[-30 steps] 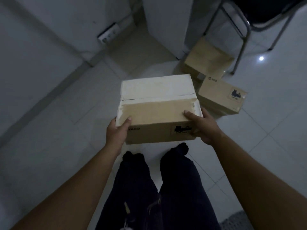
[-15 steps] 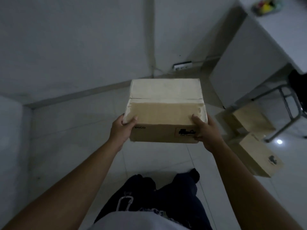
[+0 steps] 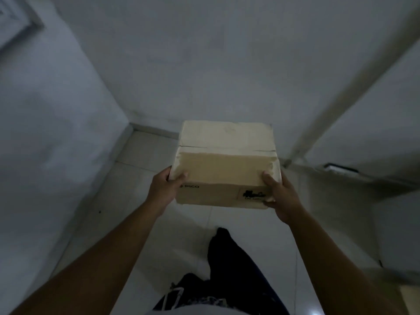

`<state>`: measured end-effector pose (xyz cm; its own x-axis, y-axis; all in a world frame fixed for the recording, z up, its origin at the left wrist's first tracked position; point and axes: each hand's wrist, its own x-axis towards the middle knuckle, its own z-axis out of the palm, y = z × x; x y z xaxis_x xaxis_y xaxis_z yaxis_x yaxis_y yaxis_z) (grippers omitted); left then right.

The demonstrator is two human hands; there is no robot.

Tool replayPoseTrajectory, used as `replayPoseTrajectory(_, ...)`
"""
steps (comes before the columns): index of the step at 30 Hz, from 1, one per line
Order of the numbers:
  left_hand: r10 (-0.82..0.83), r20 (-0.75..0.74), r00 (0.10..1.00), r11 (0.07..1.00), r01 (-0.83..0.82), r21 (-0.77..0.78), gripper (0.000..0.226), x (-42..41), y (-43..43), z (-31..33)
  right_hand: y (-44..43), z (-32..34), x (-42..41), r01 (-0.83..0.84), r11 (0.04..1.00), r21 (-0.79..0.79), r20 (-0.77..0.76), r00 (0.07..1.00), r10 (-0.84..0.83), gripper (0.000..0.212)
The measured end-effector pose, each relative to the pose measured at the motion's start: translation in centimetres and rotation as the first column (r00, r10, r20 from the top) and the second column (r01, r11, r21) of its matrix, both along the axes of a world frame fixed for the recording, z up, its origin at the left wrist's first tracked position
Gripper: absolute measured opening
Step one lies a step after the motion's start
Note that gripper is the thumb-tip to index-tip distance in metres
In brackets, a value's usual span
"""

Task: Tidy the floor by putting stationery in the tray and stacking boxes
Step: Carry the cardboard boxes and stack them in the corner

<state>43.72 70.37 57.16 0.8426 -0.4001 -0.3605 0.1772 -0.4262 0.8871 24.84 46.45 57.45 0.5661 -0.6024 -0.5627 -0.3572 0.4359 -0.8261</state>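
The left hand [image 3: 164, 191] and the right hand [image 3: 279, 193] are curled around the near corners of a cardboard box [image 3: 225, 164], thumbs laid on its top. The box is held in the air above the tiled floor [image 3: 127, 214], facing a wall corner. Its top is taped, and a dark label is carried on its near side.

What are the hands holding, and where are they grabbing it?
A cardboard box, carried off the floor. The left hand grips its near left corner and the right hand its near right corner, thumbs on top.
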Motion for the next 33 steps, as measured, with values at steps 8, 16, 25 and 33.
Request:
replayPoseTrajectory(8,0.175,0.064,0.983,0.984,-0.177,0.037,0.018,11.2,3.4,0.4,-0.5,-2.2,14.9,-0.332,0.893,0.304,-0.058,0.929,0.365,0.060)
replayPoseTrajectory(16,0.148,0.015,0.989,0.987,-0.149,0.063,0.017,24.4,6.5,-1.7,3.5,-6.5,27.9,-0.216,0.919,0.330,0.018,0.975,0.222,0.050)
replayPoseTrajectory(25,0.169,-0.067,0.983,0.976,-0.157,0.148,0.026,37.3,8.6,-3.2,8.2,-8.4,39.3,-0.061,0.958,0.281,-0.053,0.995,0.079,0.047)
replayPoseTrajectory(33,0.192,-0.091,0.977,0.946,-0.160,0.281,0.018,45.3,8.2,-7.2,7.4,-11.6,47.8,-0.064,0.949,0.309,-0.116,0.988,0.104,0.058)
